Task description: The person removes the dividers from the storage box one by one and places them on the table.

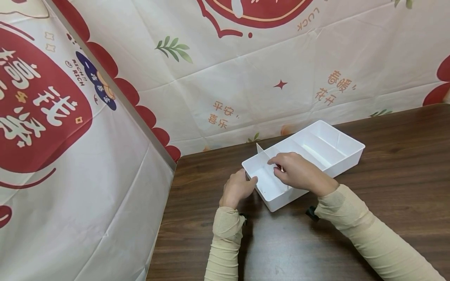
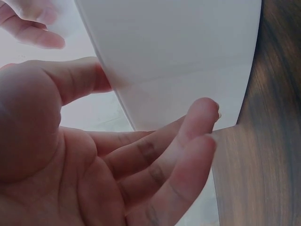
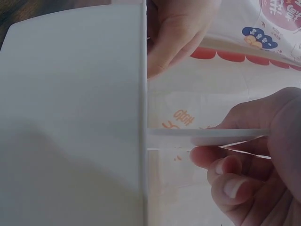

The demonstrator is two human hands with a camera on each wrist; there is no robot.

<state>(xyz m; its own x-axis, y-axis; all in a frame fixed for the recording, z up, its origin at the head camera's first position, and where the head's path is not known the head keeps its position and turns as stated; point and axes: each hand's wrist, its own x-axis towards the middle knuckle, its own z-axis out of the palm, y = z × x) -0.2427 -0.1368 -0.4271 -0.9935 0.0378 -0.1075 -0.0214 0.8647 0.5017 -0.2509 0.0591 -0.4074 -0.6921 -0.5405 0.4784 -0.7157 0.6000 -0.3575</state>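
A white plastic divider box lies at a slant on the wooden table, split crosswise into several compartments. My left hand grips its near-left end, thumb over the rim and fingers along the outside, as the left wrist view shows beside the end wall. Over the left part of the box, my right hand pinches a thin white divider between thumb and fingers. One corner of that divider sticks up above the back rim, so it stands tilted. Its lower edge is hidden from the head view.
Dark wood tabletop surrounds the box. A white cloth with red and orange print hangs behind the table, and another printed cloth hangs at the left edge.
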